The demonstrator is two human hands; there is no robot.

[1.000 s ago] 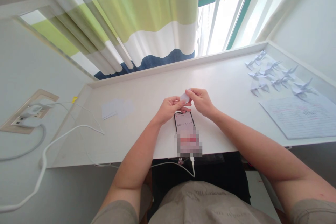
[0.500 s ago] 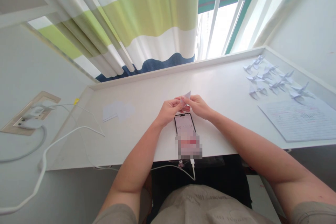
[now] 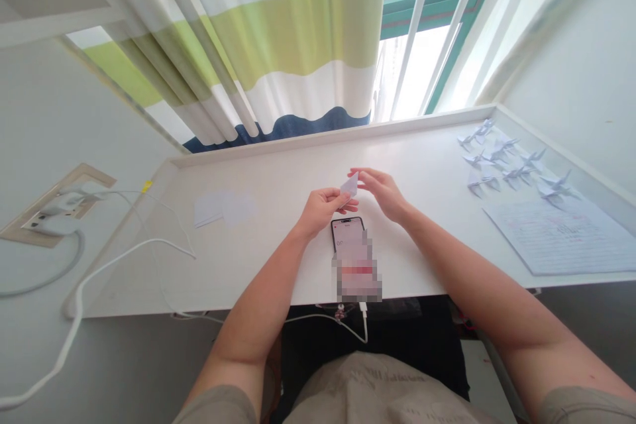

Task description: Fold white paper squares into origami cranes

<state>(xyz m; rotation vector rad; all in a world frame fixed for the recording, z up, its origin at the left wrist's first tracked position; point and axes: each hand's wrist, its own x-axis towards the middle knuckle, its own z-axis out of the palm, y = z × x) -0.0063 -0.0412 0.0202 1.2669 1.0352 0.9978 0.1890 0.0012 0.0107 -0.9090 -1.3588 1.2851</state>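
Note:
A small folded piece of white paper (image 3: 350,183) is pinched between the thumb and fingers of my left hand (image 3: 325,207), its pointed end tilted up and away. My right hand (image 3: 381,192) is just to the right of it, fingers stretched out and apart beside the paper's tip; whether a fingertip touches it I cannot tell. Below both hands a phone (image 3: 348,228) lies on the white desk (image 3: 278,238), its lower part blurred out and a white cable at its near end.
Several folded paper cranes (image 3: 517,172) stand at the far right, behind a lined written sheet (image 3: 561,238). Loose white paper pieces (image 3: 223,209) lie on the left. White cables (image 3: 82,291) run from a wall socket (image 3: 59,209). A raised rim (image 3: 278,144) edges the desk's back.
My right hand has let go of the folded paper and moved slightly right, its fingers opening out. My left hand keeps the paper, now more exposed. The view has shifted slightly.

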